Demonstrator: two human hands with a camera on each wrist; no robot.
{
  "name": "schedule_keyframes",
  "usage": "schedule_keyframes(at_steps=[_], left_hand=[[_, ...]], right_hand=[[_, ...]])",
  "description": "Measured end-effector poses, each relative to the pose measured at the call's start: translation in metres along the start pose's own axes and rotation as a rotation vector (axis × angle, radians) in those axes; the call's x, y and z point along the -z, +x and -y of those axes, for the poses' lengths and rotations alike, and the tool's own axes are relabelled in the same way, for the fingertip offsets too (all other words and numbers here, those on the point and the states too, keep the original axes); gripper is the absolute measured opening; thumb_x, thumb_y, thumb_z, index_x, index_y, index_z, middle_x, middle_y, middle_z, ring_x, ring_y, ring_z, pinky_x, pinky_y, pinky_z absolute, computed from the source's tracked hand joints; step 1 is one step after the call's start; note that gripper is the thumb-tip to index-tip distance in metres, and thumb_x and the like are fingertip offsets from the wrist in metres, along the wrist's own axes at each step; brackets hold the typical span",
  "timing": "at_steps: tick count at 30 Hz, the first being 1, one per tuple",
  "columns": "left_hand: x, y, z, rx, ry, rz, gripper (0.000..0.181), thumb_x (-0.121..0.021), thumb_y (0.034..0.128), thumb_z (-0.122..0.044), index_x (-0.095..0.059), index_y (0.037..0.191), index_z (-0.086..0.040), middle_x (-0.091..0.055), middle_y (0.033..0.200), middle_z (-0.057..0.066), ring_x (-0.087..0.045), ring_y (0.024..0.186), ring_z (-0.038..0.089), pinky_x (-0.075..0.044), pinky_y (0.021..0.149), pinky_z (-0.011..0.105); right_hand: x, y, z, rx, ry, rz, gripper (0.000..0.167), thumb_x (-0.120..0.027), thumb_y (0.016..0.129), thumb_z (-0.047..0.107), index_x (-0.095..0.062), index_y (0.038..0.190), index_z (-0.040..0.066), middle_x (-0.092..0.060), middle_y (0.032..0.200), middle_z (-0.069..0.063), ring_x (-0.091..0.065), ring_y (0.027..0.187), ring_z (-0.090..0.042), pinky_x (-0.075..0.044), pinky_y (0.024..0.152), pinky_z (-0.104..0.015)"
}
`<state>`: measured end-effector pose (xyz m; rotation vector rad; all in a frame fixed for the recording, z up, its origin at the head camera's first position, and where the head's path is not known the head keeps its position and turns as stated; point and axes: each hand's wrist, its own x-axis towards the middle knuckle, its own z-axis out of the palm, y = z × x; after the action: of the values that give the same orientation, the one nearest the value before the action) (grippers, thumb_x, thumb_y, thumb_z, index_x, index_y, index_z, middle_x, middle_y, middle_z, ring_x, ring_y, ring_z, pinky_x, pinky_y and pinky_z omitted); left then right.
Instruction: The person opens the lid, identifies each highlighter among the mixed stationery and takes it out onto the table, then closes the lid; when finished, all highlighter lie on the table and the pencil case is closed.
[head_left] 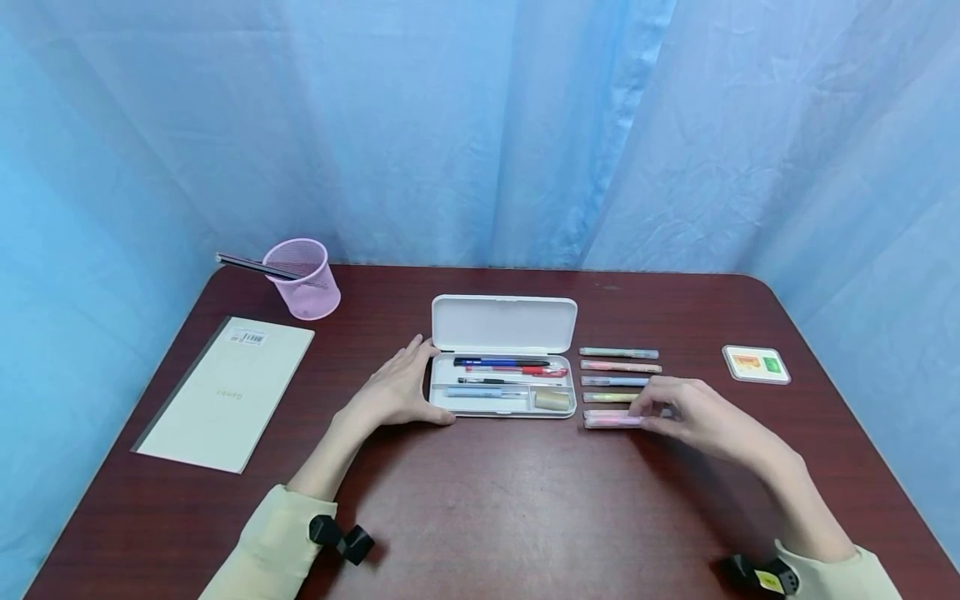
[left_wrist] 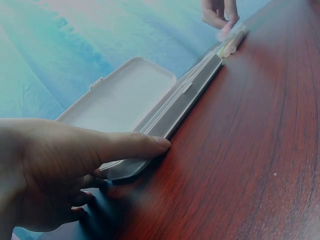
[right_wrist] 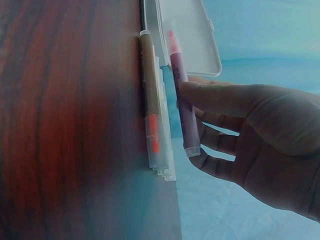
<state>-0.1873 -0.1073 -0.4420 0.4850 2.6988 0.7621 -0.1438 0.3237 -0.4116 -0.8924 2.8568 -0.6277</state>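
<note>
An open white pencil case holds several pens and a beige eraser. My left hand grips its left end, the thumb along the front edge and the other fingers at the side and back. To the right of the case, several highlighters lie in a row. My right hand pinches a purple highlighter between thumb and fingers. In the right wrist view it is raised beside an orange-tipped highlighter lying on the table.
At the back left stands a pink mesh pen cup with dark pencils leaning out. A pale notebook lies at the left. On the right is a small white flat case with orange and green on it. Blue curtains surround the table.
</note>
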Motion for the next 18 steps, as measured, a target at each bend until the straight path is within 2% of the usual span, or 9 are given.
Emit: schedule_keyframes(at_steps=[7,18], left_hand=[[0.0001,0.0001,0.0,-0.002,0.0,-0.001,0.1,-0.091,0.0692,-0.045,-0.042,0.148,-0.009,-0.032,0.166,0.018,-0.022,0.16,0.036,-0.026,0.13,0.054],[-0.0004,-0.0001,0.0007,-0.019,-0.001,-0.011,0.099,-0.092,0.0689,-0.045,-0.043,0.147,-0.009,-0.034,0.165,0.018,-0.021,0.16,0.035,-0.025,0.131,0.052]], right_hand=[[0.0022,-0.0015,0.0021,0.003,0.02,0.072,0.029,-0.081,0.086,0.007,-0.074,0.095,0.034,-0.068,0.092,0.022,-0.06,0.084,0.008,-0.055,0.07,-0.023],[0.0026,-0.0018,0.0048,-0.013,-0.01,0.116,0.025,-0.081,0.084,0.007,-0.074,0.09,0.03,-0.067,0.089,0.017,-0.059,0.08,0.007,-0.056,0.069,-0.025]])
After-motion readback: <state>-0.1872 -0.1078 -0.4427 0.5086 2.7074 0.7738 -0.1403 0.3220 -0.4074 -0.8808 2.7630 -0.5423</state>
